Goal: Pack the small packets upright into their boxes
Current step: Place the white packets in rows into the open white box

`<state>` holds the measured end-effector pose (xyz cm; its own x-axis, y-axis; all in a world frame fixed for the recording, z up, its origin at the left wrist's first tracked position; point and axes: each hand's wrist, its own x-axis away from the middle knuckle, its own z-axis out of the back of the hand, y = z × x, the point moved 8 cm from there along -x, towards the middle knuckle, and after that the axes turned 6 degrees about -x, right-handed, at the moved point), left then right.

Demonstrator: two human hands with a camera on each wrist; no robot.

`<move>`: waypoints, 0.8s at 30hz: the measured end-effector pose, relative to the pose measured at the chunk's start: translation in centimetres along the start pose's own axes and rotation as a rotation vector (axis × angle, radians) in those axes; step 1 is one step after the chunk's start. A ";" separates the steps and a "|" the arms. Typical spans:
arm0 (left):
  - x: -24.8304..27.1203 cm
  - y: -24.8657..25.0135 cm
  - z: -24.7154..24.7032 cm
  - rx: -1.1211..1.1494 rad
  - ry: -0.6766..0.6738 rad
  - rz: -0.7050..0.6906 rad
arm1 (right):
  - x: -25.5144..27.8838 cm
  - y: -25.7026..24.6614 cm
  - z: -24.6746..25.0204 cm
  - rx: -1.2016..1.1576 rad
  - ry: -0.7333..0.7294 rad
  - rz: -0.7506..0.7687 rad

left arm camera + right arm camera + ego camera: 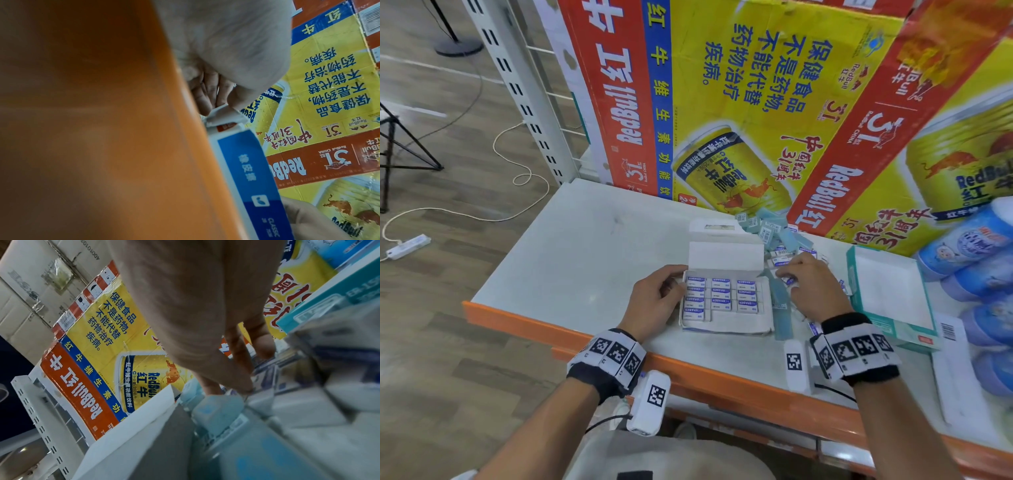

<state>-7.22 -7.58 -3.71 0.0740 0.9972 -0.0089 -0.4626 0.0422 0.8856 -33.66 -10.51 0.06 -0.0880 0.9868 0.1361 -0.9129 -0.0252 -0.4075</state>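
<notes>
Left hand [655, 298] grips the box [726, 303] side on the bench [571, 260]; right hand [815, 287] pinches a packet [789, 281] beside it.

Both forearms reach forward, each wrist wrapped in a black band with coded markers. The left hand [657, 301] lies palm down, its fingers [202, 95] curled at a box edge. The right hand [815, 287] hangs palm down, fingers [240, 350] pointing downward, loosely bent.

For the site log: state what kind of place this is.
Probably a shop stockroom or store aisle: slotted metal shelving upright, big Red Bull cartons stacked on the orange-edged shelf, and loose eraser packets by an open box.
</notes>
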 end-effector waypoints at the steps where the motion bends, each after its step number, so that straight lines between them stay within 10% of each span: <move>1: 0.0 0.0 0.0 -0.003 -0.001 -0.003 | 0.0 0.2 -0.1 0.018 -0.002 -0.019; 12: -0.1 -0.2 0.0 0.005 0.001 0.011 | 0.4 0.6 1.5 -0.242 0.229 -0.078; 24: -0.1 0.0 0.0 0.007 0.006 -0.007 | 3.2 -4.3 2.2 -0.398 0.186 0.224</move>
<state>-7.21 -7.68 -3.72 0.0719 0.9972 -0.0180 -0.4558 0.0489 0.8887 -30.92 -7.62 4.26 -0.1588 0.9769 -0.1428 -0.6536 -0.2125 -0.7264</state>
